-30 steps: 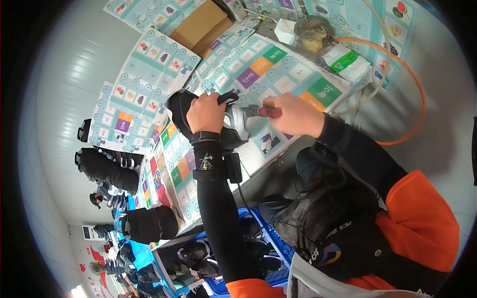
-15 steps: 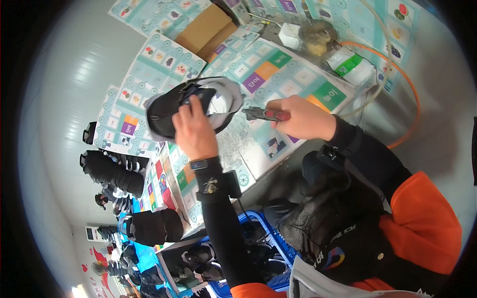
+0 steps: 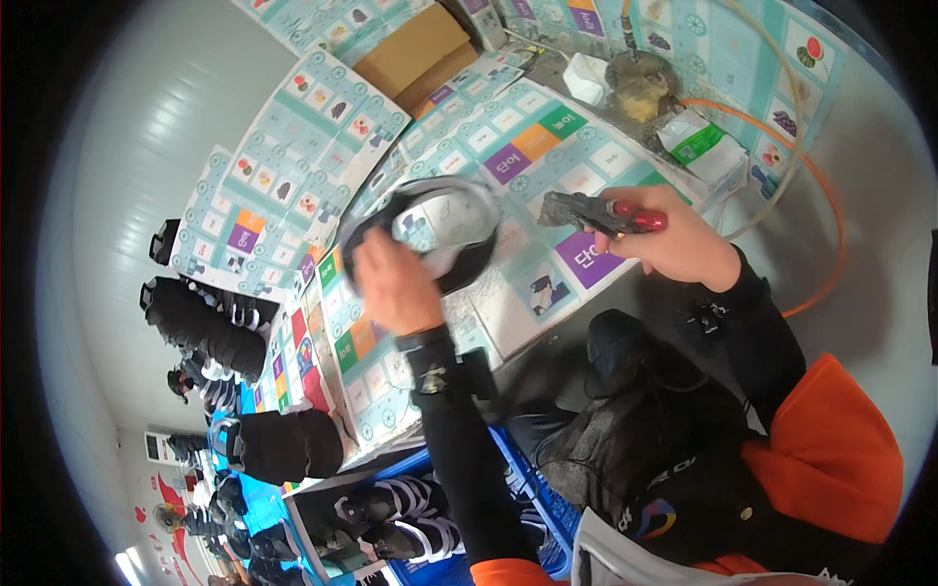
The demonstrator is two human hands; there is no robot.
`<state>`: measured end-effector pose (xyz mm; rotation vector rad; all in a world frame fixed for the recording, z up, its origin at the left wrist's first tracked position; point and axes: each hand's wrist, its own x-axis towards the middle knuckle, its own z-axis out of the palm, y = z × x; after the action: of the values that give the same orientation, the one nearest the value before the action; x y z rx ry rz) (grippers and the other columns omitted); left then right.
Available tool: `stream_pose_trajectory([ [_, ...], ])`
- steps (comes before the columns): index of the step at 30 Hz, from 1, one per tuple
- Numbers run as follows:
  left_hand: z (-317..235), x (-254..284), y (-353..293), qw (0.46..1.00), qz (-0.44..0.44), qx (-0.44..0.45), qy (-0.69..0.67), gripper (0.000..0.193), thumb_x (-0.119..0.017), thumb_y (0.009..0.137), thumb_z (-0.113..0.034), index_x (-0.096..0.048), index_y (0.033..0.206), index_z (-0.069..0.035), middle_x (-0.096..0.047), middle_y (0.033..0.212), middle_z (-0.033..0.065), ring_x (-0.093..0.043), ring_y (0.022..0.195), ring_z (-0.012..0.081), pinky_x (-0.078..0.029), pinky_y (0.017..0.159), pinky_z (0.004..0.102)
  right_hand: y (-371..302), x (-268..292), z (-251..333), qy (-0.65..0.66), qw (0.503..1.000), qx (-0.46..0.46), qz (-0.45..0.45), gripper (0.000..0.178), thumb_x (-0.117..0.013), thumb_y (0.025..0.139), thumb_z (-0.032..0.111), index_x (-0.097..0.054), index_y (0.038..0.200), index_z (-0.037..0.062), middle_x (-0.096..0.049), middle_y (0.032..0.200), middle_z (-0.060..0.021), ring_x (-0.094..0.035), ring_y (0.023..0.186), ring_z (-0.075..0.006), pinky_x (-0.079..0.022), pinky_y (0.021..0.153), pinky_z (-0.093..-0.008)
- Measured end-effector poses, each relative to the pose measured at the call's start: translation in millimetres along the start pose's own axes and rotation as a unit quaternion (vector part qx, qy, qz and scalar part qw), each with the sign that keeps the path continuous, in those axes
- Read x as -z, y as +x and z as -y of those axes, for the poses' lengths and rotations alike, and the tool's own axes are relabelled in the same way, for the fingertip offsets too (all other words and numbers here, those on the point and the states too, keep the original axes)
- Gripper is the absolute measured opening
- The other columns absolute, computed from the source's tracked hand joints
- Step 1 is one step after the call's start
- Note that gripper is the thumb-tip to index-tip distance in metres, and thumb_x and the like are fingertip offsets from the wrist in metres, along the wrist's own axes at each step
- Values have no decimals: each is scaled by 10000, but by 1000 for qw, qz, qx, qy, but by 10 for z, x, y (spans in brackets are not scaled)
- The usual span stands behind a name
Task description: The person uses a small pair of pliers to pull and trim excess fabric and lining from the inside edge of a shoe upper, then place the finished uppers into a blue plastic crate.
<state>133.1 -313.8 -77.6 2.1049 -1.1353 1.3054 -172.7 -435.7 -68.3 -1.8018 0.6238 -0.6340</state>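
Black and grey, the cap (image 3: 474, 262) shows in the head view over the middle of the bench (image 3: 513, 314), its open side turned up toward the camera. The left hand (image 3: 396, 283) grasps it by the near left edge; both are blurred, so the fingertips cannot be made out. To the right, apart from the cap, the right hand (image 3: 684, 239) is closed round the red handles of a dark tool (image 3: 576, 209), whose tip points left toward the cap. Printed sheets cover much of the bench. At its far edge sit a cardboard box (image 3: 415, 54), a white cup-like thing (image 3: 586, 78), a round pot (image 3: 640, 86) and a green-and-white packet (image 3: 696, 142). An orange hose (image 3: 838, 225) curves down on the right. Stacked black caps (image 3: 290, 444) lie at the lower left, and a blue basket (image 3: 528, 464) stands below the bench's near edge.
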Motion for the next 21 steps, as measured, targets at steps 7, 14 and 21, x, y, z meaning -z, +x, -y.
stream_pose_trajectory([
  [7,-223,-69,2,980,72,-185,-17,449,-760,768,-76,-634,1199,-74,-582,1023,111,-610,935,330,-544,763,445,31,-44,-140,-18,1000,12,-19,259,-699,849,124,-689,1080,8,-573,687,-89,-542,601,-163,-455,595,-348],
  [14,-487,62,121,952,176,-74,-241,358,-687,843,-73,-575,1182,-54,-663,1128,177,-666,1031,419,-547,839,484,357,-422,-407,-144,981,96,-89,279,-705,851,162,-693,1090,19,-640,809,-217,-587,740,-421,-491,684,-411],
  [21,-524,35,173,957,227,-81,-163,483,-651,889,-135,-622,1366,-207,-652,1050,119,-686,929,387,-562,758,480,419,-445,-408,-199,975,59,-82,238,-644,852,131,-694,1059,25,-667,889,-240,-622,847,-464,-497,721,-468],
])
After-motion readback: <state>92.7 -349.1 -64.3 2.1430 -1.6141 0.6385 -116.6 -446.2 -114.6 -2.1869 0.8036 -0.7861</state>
